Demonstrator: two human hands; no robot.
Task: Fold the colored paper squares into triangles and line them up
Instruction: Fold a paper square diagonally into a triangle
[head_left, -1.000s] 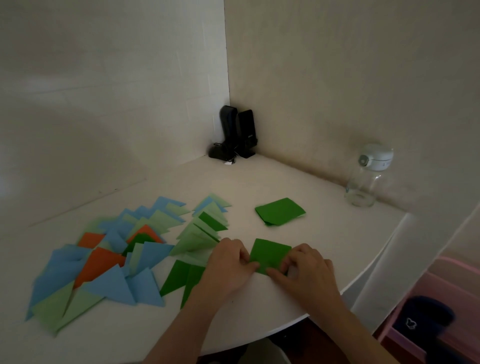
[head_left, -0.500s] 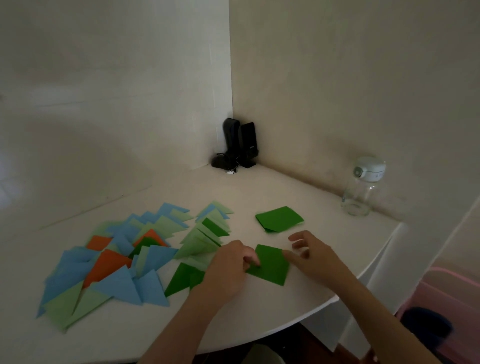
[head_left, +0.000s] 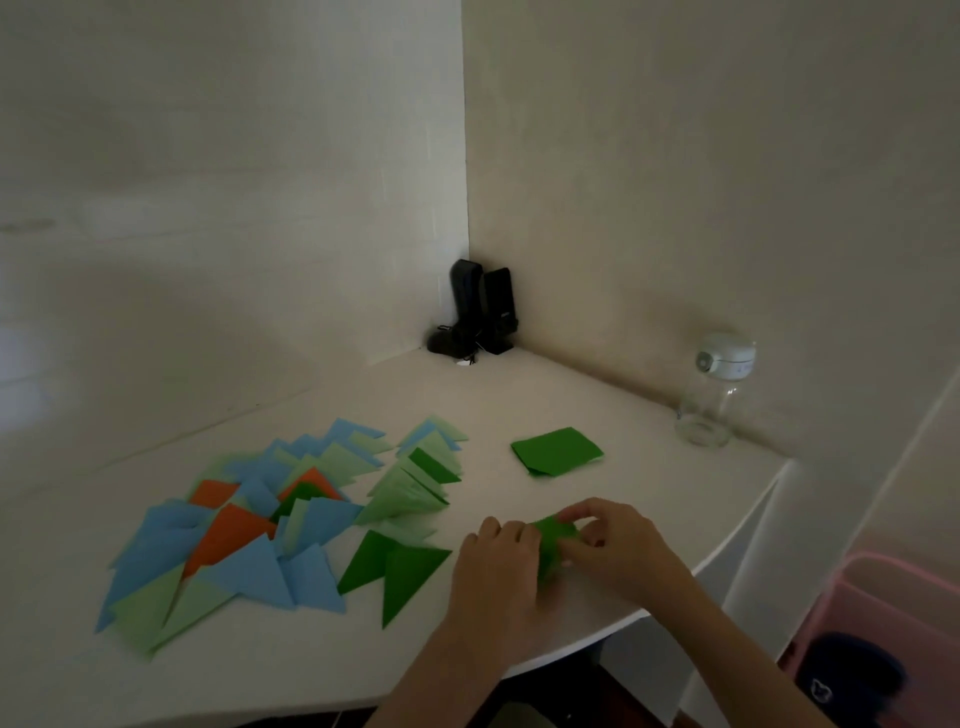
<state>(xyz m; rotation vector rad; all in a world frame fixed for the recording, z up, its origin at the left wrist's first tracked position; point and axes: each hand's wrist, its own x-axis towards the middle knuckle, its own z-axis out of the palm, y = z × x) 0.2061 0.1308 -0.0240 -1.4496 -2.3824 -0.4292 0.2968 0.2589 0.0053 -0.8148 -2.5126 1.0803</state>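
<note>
Fingers of the right hand pinch the lifted upper part of a dark green paper square, while the left hand lies flat beside it, its fingers together and pressing the sheet's near side to the table. The grip suggests a fold in progress: one hand anchors the paper so it cannot slide, the other brings a corner over. How far the corner has travelled cannot be told, since both hands cover most of the sheet.

The work sits close to the table's curved front edge, leaving little room toward the person. Just left of the hands lie two dark green triangles, points toward the person, side by side and partly overlapping, likely the start of a row. Beyond them spreads a loose overlapping field of blue, light green and orange triangles, more heaped than lined up. A small stack of unfolded dark green squares waits behind the hands, well within reach.

Bare tabletop lies open between that stack and a clear lidded jar by the right wall. Two black speakers stand in the far corner, clear of the work.
</note>
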